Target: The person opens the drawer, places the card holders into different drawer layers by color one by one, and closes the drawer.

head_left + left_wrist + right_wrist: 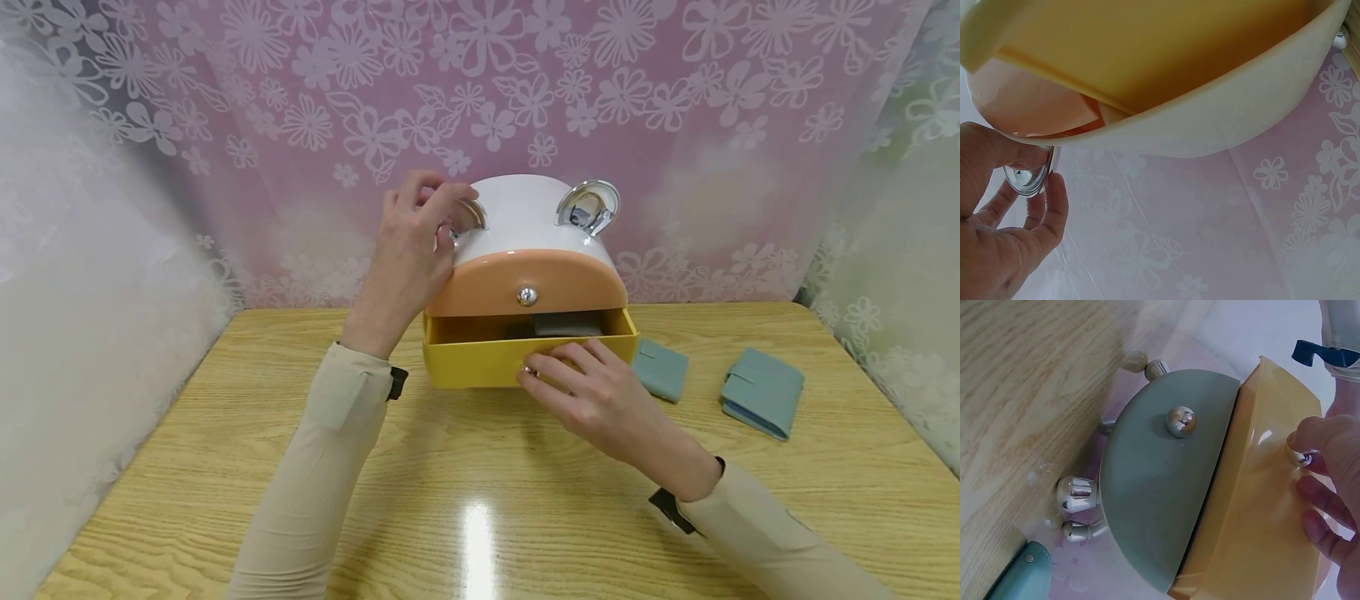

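Observation:
A round white drawer box (525, 208) stands on the table with its yellow drawer (472, 365) pulled out. My left hand (412, 250) grips the silver ear (1025, 180) at the box's upper left, fingers curled round it. Down at the drawer's front, my right hand (603, 400) pinches the small silver knob (1298, 456) between thumb and fingers. A greyish flat thing (568, 323) lies inside the drawer, partly hidden. Above it, the orange drawer (480, 283) is closed. The right wrist view shows a grey-green drawer (1160, 481) below the yellow one, also closed.
Two blue-green wallets lie right of the box: one wallet (662, 371) close beside it, another wallet (763, 392) farther right. A second silver ear (591, 207) sticks up at the upper right. Behind the wooden table (420, 500) hangs a pink flowered curtain (300, 167).

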